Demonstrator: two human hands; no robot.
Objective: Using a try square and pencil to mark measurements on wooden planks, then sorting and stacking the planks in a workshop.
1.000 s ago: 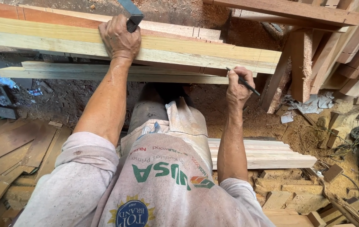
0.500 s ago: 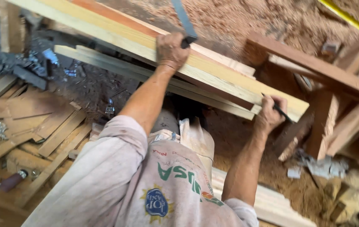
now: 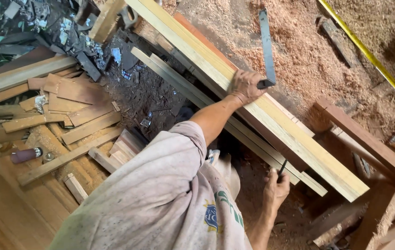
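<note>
Two pale planks [image 3: 253,106] run diagonally, sawdust floor [image 3: 308,55] open beyond their far edge. Left hand [image 3: 246,86] presses the top plank, fingers clamped on a metal square [image 3: 266,46]. Right hand [image 3: 276,189], below the planks' near edge, fingers closed around a dark pencil [image 3: 282,167].

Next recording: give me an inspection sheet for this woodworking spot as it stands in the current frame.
Surface: pale plank laid diagonally across a wooden trestle, thinner strips beneath it.
Job's things: metal try square on the plank; dark pencil.
Clutter: offcuts on the floor, a small capped bottle.
Grips: left hand presses the square's stock to the plank; right hand holds the pencil below the plank's edge.
Cables: nothing seen.
Surroundings: sawdust, a yellow strip across it.
</note>
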